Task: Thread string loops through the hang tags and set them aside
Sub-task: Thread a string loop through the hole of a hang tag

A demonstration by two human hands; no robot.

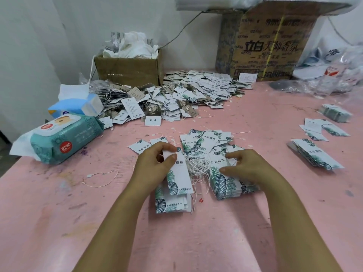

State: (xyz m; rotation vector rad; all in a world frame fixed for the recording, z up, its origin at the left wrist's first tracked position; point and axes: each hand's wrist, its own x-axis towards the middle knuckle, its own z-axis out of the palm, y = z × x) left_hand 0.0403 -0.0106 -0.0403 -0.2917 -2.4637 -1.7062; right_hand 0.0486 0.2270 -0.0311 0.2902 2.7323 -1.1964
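My left hand [155, 163] pinches the top of a white hang tag [179, 177] printed with green leaves, held over a small stack of like tags [172, 203]. A tangle of white string loops [198, 167] lies between my hands. My right hand [247, 165] rests with its fingers on another stack of tags [225, 185], thumb and forefinger apart near the strings; whether it pinches a string is unclear. Loose leaf-print tags [204, 142] are scattered just beyond both hands on the pink table [59, 222].
A big heap of strung tags [176, 97] lies at the back by a small cardboard box [127, 69]. A wet-wipe pack [59, 142] sits left. More tag stacks [316, 156] lie right, with a large carton [271, 46] and plastic bags [330, 75] behind. One stray loop [102, 177] lies left.
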